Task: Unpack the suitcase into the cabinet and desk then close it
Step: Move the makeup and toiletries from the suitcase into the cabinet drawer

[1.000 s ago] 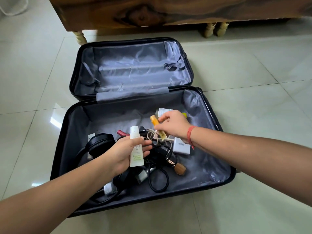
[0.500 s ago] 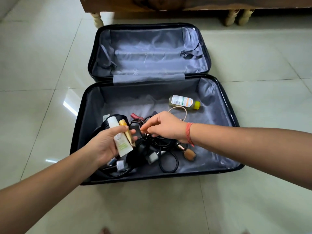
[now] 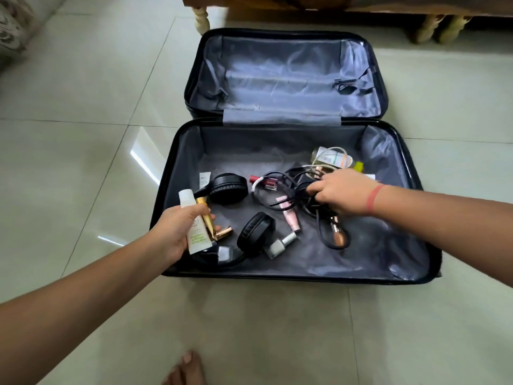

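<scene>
Suitcase (image 3: 183, 162), left fingers (image 3: 194, 210) grip tubes (image 3: 198, 238), right cables (image 3: 294, 179)

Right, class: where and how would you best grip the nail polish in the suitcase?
Probably pinch the nail polish by its cap from above: it lies flat, cap sticking out rightward, clear of the headphones at its left.

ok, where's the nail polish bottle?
Head view: nail polish bottle lies in the suitcase near its front wall, just right of the headphones, below the pink tube.
</scene>
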